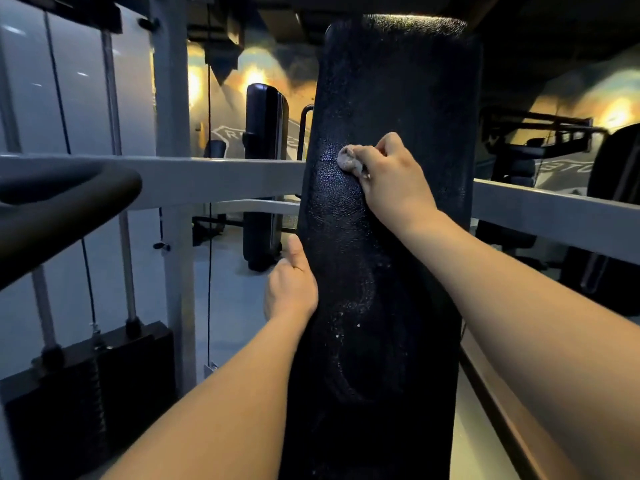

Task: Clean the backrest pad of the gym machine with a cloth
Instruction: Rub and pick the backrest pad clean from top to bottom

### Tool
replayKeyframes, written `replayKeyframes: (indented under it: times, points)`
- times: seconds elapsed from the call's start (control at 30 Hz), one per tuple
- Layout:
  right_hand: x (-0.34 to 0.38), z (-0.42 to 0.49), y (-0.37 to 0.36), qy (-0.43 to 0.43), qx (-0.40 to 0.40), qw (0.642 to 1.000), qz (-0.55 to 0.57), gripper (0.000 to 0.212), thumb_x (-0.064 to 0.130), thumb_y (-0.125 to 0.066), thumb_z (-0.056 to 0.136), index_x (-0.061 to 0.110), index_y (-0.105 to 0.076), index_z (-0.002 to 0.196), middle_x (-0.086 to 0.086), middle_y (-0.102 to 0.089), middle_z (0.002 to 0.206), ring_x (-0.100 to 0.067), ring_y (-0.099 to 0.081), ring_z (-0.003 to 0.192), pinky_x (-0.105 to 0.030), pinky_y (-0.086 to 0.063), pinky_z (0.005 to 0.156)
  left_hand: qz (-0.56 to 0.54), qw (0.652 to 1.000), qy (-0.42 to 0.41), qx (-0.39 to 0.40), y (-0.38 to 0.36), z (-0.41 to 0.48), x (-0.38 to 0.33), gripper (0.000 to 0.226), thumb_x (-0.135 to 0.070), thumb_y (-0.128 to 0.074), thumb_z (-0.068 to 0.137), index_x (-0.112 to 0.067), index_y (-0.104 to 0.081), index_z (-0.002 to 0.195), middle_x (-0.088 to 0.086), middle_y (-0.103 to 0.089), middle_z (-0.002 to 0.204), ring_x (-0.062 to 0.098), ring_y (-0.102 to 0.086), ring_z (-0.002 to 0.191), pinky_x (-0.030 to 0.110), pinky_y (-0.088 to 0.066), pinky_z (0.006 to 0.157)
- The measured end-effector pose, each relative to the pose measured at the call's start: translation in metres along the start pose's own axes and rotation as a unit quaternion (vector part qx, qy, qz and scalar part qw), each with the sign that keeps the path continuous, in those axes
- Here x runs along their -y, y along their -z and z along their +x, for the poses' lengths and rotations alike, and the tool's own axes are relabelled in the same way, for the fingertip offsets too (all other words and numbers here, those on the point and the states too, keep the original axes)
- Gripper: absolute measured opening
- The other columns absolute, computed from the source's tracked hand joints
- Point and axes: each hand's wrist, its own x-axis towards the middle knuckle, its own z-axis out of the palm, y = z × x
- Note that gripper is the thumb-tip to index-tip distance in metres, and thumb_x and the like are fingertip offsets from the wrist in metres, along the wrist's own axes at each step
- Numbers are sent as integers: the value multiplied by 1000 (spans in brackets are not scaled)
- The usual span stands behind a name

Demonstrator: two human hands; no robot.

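While a small grey cloth (348, 160) is pressed against the black backrest pad (388, 237), a person wipes it mid-height.

Soft and light, the cloth looks easy to bunch — the right hand (391, 178) has its fingers clamped round it. The tall, upright pad fills the centre; its pebbled vinyl likely gives a little under pressure. The left hand (291, 285) grips the pad's left edge, thumb up, other fingers hidden. Pale specks remain lower down — nearer the camera.

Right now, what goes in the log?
right hand: presses bunched cloth on backrest pad | left hand: grips pad's left edge | pale specks lower down
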Motion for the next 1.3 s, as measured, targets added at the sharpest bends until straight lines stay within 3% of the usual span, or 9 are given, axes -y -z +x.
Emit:
replayKeyframes:
  times: [0.07, 0.23, 0.4, 0.6, 0.73, 0.83, 0.93, 1.1, 1.3]
  points:
    - [-2, 11, 1, 16, -10, 1000, -4, 29, 15, -62, 98, 12, -68, 126, -18, -52, 106, -39, -57, 86, -46, -55, 69, -4, 1000, -1, -6, 0, 0, 1, 84, -71, 1, 95, -15, -61, 98, 18, -65, 118, 36, -58, 107, 42, -44, 88]
    - [4, 30, -9, -31, -24, 999, -26, 26, 15, -56, 99, 9, -67, 121, -17, -54, 107, -38, -59, 86, -36, -48, 68, -16, 1000, 1, -7, 0, -1, 2, 89, -67, 2, 97, -12, -63, 122, 18, -65, 122, 37, -57, 113, 46, -47, 95]
    - [16, -19, -19, 131, 36, 990, -21, 22, 5, -55, 94, 2, -67, 113, -18, -52, 97, -34, -53, 77, -45, -53, 62, -31, 999, -12, -9, -2, 0, 6, 93, -70, 4, 94, -10, -66, 111, 17, -67, 112, 36, -60, 104, 49, -49, 94]
    - [22, -17, -1, 152, 84, 984, -45, 49, 46, -41, 102, 12, -61, 129, -14, -47, 113, -31, -49, 90, -41, -52, 71, -28, 999, -24, -14, -1, -1, 4, 87, -65, -1, 99, -8, -66, 110, 18, -67, 111, 35, -59, 103, 40, -45, 82]
    - [21, -14, -14, 144, 67, 986, -59, 39, 22, -54, 103, 11, -54, 141, -16, -48, 108, -27, -40, 77, -46, -51, 59, -24, 999, -30, -15, -2, 0, 6, 86, -65, -2, 98, -7, -65, 107, 19, -66, 109, 36, -59, 100, 39, -43, 79]
    - [15, 6, -7, 171, 72, 982, -35, 23, 24, -52, 101, 18, -66, 118, -12, -45, 101, -26, -46, 79, -43, -54, 65, -27, 999, -24, -13, -1, 1, 7, 85, -66, -3, 98, -9, -65, 110, 17, -66, 111, 37, -59, 102, 41, -46, 82]
    - [1, 40, 3, 90, 17, 995, -28, 24, 25, -49, 102, 28, -68, 116, -10, -49, 106, -26, -54, 81, -39, -55, 72, -32, 999, -23, -10, 0, -1, 6, 83, -66, -3, 98, -11, -65, 106, 16, -66, 109, 35, -59, 99, 42, -48, 83]
    - [16, 62, -13, -75, -18, 995, -55, 27, 23, -41, 104, 25, -64, 119, -10, -47, 122, -28, -56, 100, -36, -43, 73, -33, 999, -10, -1, 2, -1, 4, 83, -66, -2, 98, -11, -65, 105, 18, -66, 110, 36, -58, 101, 42, -48, 85]
    - [7, 65, -7, -38, -11, 998, -58, 25, 27, -45, 105, 24, -65, 119, -13, -46, 124, -33, -54, 107, -38, -45, 79, -25, 999, -20, 2, 3, -3, 5, 80, -65, -1, 99, -14, -63, 99, 16, -66, 105, 34, -58, 96, 41, -47, 80]
